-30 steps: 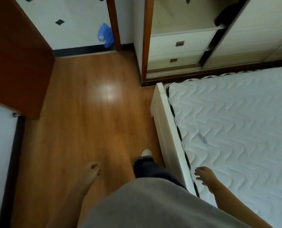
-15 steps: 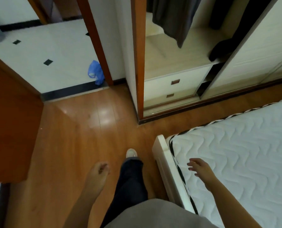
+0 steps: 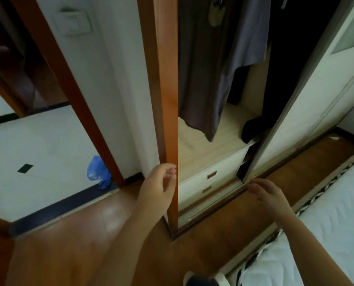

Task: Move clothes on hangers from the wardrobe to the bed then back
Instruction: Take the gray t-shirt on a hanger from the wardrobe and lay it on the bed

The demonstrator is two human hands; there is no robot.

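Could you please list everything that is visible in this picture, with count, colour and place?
hanging clothes: two clearly visible, grey, inside the open wardrobe
dark item: one, black, on the wardrobe shelf
drawers: two, white, under the shelf
sliding door: one, white, right of the opening
plastic bag: one, blue, on the tiled floor by the doorway
mattress: one, white, lower right
left hand: one, empty, near the wooden wardrobe frame
right hand: one, empty, in front of the drawers

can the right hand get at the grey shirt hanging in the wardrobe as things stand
Probably yes: the right hand is empty and raised before the open side of the wardrobe, with nothing between it and the grey shirt; the sliding door stands right of the gap.
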